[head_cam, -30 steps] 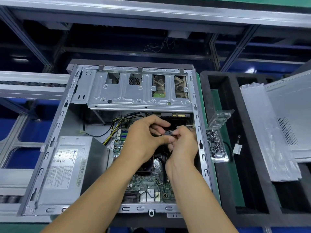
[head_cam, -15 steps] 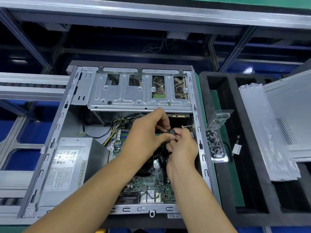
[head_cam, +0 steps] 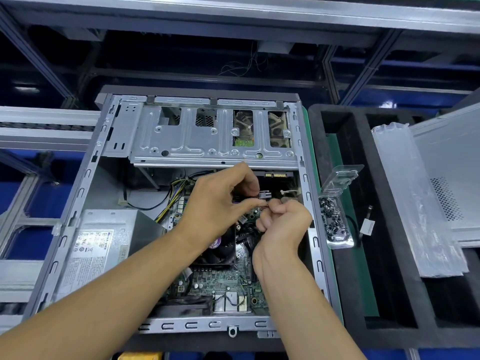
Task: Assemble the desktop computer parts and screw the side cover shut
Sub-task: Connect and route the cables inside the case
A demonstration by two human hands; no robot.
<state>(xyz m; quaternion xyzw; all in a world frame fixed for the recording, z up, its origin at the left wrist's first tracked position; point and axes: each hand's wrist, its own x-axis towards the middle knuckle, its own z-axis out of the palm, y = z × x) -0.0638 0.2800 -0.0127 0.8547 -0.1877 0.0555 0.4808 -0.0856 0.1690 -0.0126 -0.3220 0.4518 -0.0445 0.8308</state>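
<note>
An open desktop case (head_cam: 78, 203) lies on its side with the motherboard (head_cam: 228, 279), a black CPU fan (head_cam: 223, 245) and a grey power supply (head_cam: 96, 248) exposed. Both hands work over the board below the metal drive cage (head_cam: 197, 141). My left hand (head_cam: 220, 203) pinches a small grey cable connector (head_cam: 265, 195) between thumb and fingers. My right hand (head_cam: 283, 224), fingers curled, pinches the red wires (head_cam: 263, 206) just behind that connector. The grey side cover (head_cam: 452, 178) leans at the far right.
A black foam tray (head_cam: 389, 331) stands right of the case. A clear plastic box of dark screws (head_cam: 333, 224) lies along its left edge, a bubble-wrap sheet (head_cam: 415, 203) and a small tagged cable (head_cam: 367, 226) further right. Aluminium rails run behind and at left.
Both hands have lifted slightly toward the drive cage with the connector. My right hand has dropped back a little along the wires, uncovering the fan below.
</note>
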